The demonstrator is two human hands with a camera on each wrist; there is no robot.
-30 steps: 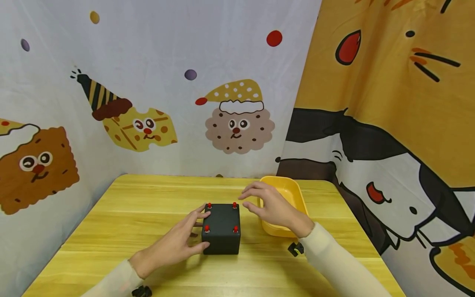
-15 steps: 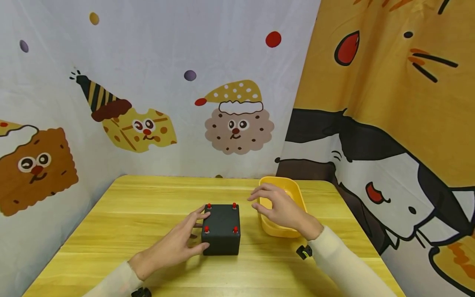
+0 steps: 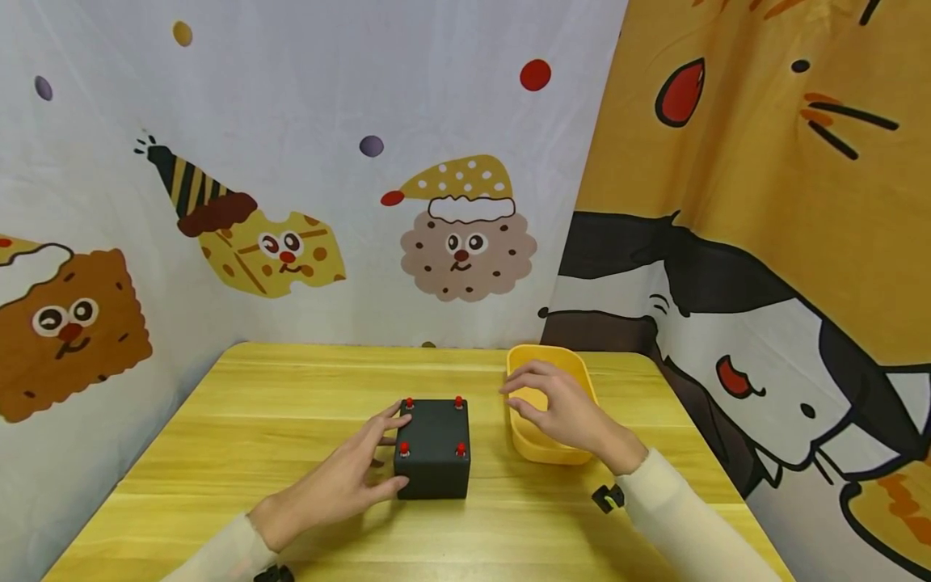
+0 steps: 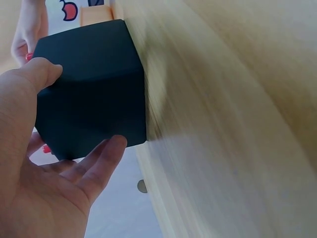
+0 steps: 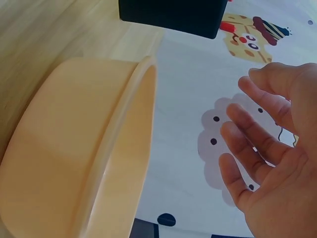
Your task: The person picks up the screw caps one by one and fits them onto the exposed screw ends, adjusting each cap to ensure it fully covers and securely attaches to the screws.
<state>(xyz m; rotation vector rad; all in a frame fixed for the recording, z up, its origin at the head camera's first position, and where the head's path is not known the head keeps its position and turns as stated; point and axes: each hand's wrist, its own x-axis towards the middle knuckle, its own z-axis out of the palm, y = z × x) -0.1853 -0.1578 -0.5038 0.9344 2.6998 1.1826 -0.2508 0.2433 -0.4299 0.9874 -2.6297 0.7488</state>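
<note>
A black box [image 3: 433,432] with a red-tipped toggle switch at each corner of its top stands on the table. My left hand [image 3: 338,478] holds its left side, thumb on the near face and fingers toward the far side. In the left wrist view the thumb and fingertips span the plain dark box [image 4: 91,89]. To the right, my right hand [image 3: 563,411] hovers over a yellow plastic basket [image 3: 547,453], its fingers loosely bent around nothing. The right wrist view has that hand [image 5: 272,144] apart from the basket wall [image 5: 64,134].
Yellow wood-grain tabletop [image 3: 291,388] runs beneath everything. A white cartoon-printed curtain [image 3: 305,97] hangs behind it, and an orange printed one [image 3: 727,162] hangs at the right. A small black device [image 3: 608,498] is at the right wrist.
My right hand has drifted to the right, away from the black box and farther over the basket. The left hand stays on the box, and neither box nor basket has moved.
</note>
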